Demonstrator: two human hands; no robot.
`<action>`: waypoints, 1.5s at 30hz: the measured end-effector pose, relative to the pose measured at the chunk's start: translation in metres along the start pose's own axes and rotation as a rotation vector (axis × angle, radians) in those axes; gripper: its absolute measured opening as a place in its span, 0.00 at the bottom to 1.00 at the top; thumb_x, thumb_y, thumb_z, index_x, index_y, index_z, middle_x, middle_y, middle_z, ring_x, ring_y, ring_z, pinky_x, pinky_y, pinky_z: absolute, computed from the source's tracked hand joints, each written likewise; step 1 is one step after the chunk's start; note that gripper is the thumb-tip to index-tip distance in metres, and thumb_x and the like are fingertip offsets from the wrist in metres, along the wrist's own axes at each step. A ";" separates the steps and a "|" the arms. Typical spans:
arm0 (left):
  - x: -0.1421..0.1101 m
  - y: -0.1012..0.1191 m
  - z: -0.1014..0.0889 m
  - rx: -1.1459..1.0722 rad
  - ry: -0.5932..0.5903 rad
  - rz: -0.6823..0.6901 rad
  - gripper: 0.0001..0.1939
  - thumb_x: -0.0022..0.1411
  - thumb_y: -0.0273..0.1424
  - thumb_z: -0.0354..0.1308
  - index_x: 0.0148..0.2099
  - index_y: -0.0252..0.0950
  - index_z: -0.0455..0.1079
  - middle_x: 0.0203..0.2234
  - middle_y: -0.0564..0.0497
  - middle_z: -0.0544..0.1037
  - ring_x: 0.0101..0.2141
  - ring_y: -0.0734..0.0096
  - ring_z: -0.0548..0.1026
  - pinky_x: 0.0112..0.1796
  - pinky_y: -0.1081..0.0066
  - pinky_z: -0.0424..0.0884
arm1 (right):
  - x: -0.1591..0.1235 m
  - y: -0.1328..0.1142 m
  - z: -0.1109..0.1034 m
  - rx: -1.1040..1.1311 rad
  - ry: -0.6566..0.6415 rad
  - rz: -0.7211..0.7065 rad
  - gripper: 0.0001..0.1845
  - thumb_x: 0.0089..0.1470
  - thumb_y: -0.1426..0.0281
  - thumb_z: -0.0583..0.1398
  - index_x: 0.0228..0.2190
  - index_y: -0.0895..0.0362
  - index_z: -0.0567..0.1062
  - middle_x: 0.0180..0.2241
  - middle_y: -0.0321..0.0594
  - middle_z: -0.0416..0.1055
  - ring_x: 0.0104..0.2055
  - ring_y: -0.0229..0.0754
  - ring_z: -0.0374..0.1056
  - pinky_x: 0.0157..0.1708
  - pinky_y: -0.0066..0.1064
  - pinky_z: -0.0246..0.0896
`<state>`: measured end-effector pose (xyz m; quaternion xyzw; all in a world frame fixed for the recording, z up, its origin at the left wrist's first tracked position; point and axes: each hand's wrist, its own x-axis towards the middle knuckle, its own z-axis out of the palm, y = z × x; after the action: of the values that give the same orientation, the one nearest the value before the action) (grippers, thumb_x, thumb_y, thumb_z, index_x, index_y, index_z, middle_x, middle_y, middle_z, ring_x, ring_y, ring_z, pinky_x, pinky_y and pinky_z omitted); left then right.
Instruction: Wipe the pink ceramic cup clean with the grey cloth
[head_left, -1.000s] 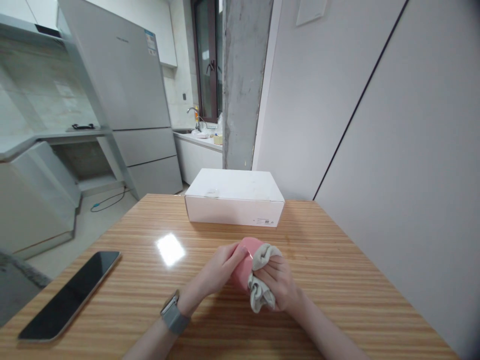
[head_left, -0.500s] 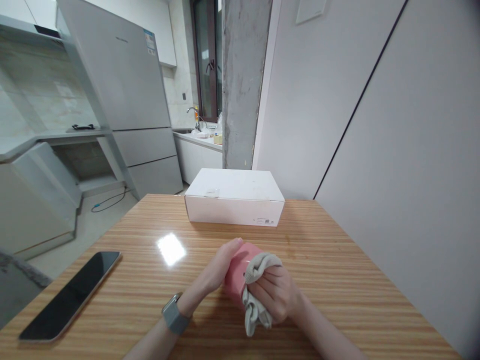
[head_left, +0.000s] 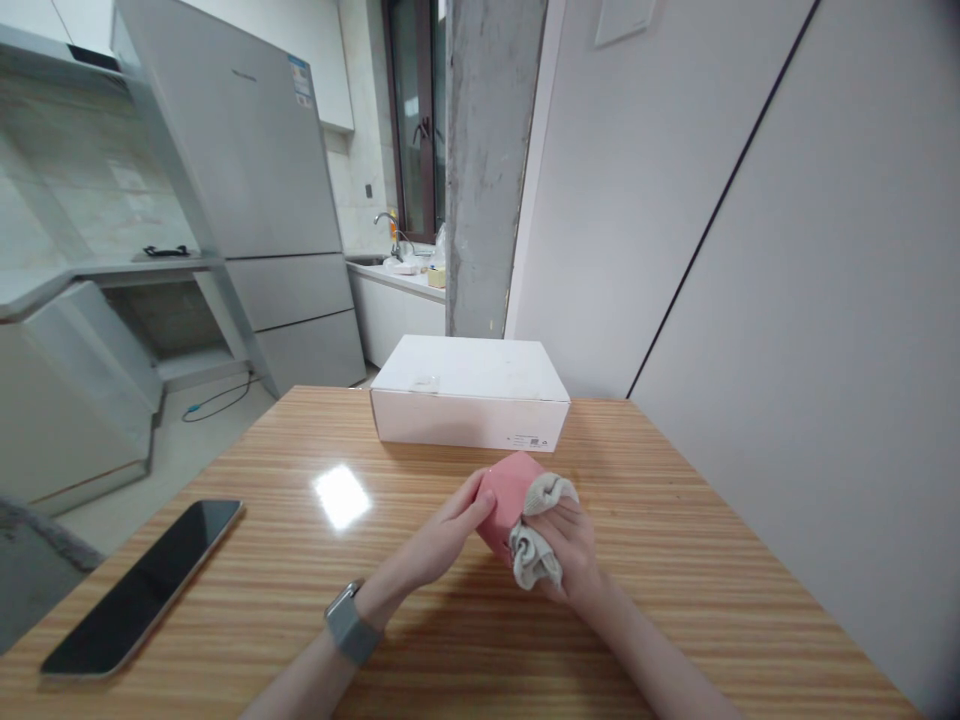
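Observation:
A glossy pink object [head_left: 508, 492] with flat faces and an angled edge is between my hands, over the middle of the table; its exact kind I cannot make out. My left hand [head_left: 457, 525] grips its left side, thumb on the near face. In my right hand [head_left: 566, 540] is a crumpled light grey cloth [head_left: 534, 556], pressed against the right side of the pink object. Part of the cloth bulges out above the fingers and part hangs below. The cloth and fingers hide much of that side.
On the wooden table [head_left: 660, 560] a white box [head_left: 469, 420] lies beyond my hands. A dark phone [head_left: 146, 590] rests at the left. A pale wall [head_left: 810, 330] runs along the right side. Behind are a fridge [head_left: 247, 160] and a sink counter [head_left: 397, 305].
Both hands have moved away from me and slightly right, carrying the pink object and cloth. The object is turned, showing more of its upper face. The left thumb now lies across its near side.

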<state>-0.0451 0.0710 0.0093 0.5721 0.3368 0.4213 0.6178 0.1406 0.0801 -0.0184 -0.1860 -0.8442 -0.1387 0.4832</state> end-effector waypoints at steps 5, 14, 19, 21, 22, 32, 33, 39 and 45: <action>0.007 -0.013 -0.002 -0.097 0.025 0.004 0.15 0.60 0.39 0.53 0.45 0.36 0.69 0.41 0.50 0.75 0.46 0.65 0.69 0.49 0.67 0.62 | -0.001 0.002 0.001 -0.013 0.011 -0.008 0.21 0.59 0.63 0.46 0.46 0.62 0.68 0.31 0.48 0.75 0.33 0.49 0.72 0.35 0.42 0.65; 0.009 -0.007 -0.001 0.259 0.179 -0.020 0.21 0.61 0.46 0.48 0.35 0.34 0.71 0.36 0.48 0.78 0.41 0.61 0.71 0.47 0.65 0.63 | 0.010 -0.018 0.003 -0.011 -0.099 -0.208 0.20 0.61 0.69 0.44 0.40 0.67 0.71 0.29 0.51 0.76 0.34 0.48 0.72 0.40 0.40 0.68; 0.003 0.001 0.000 0.373 0.133 0.012 0.23 0.64 0.46 0.44 0.39 0.34 0.72 0.37 0.47 0.78 0.41 0.61 0.71 0.46 0.65 0.63 | 0.007 -0.014 0.005 0.039 -0.092 -0.099 0.17 0.60 0.67 0.46 0.36 0.61 0.71 0.26 0.45 0.74 0.28 0.44 0.70 0.34 0.38 0.66; 0.003 0.000 0.001 0.322 0.124 0.052 0.22 0.65 0.45 0.44 0.42 0.33 0.71 0.39 0.48 0.77 0.43 0.61 0.71 0.48 0.66 0.62 | 0.004 -0.010 0.005 0.035 -0.072 -0.049 0.16 0.60 0.65 0.46 0.36 0.60 0.70 0.25 0.43 0.73 0.27 0.44 0.70 0.32 0.38 0.65; 0.003 -0.001 0.002 0.292 0.117 0.071 0.22 0.65 0.45 0.45 0.43 0.34 0.71 0.40 0.48 0.77 0.45 0.62 0.71 0.49 0.67 0.62 | 0.003 -0.009 0.004 0.037 -0.064 -0.022 0.16 0.60 0.64 0.47 0.37 0.60 0.70 0.26 0.44 0.73 0.27 0.45 0.70 0.32 0.38 0.65; 0.010 -0.013 0.001 0.003 0.132 -0.025 0.16 0.59 0.42 0.53 0.41 0.34 0.70 0.34 0.51 0.76 0.38 0.66 0.71 0.40 0.71 0.65 | -0.006 -0.003 -0.001 0.026 0.032 0.106 0.22 0.57 0.62 0.48 0.49 0.59 0.68 0.35 0.50 0.75 0.37 0.51 0.73 0.39 0.44 0.67; 0.011 -0.015 0.001 -0.022 0.177 -0.077 0.17 0.58 0.44 0.52 0.37 0.34 0.69 0.29 0.52 0.75 0.33 0.68 0.70 0.36 0.71 0.65 | -0.004 -0.005 -0.001 0.028 0.003 0.042 0.23 0.58 0.62 0.47 0.49 0.60 0.68 0.35 0.51 0.76 0.37 0.51 0.73 0.39 0.44 0.67; 0.009 -0.003 0.002 0.114 0.253 -0.056 0.18 0.58 0.43 0.53 0.31 0.34 0.74 0.30 0.50 0.78 0.37 0.63 0.72 0.41 0.68 0.65 | 0.011 -0.022 0.000 0.008 -0.132 -0.205 0.18 0.59 0.71 0.47 0.41 0.65 0.71 0.27 0.48 0.76 0.30 0.46 0.73 0.37 0.38 0.70; 0.001 0.012 0.000 0.197 0.034 -0.008 0.17 0.61 0.41 0.52 0.45 0.38 0.75 0.43 0.50 0.79 0.46 0.61 0.73 0.49 0.67 0.63 | 0.004 -0.021 0.005 0.037 -0.136 -0.096 0.15 0.60 0.70 0.47 0.40 0.61 0.71 0.27 0.45 0.76 0.30 0.45 0.72 0.38 0.38 0.68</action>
<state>-0.0460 0.0716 0.0216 0.6217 0.3893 0.3932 0.5544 0.1261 0.0644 -0.0187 -0.1455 -0.8854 -0.1328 0.4210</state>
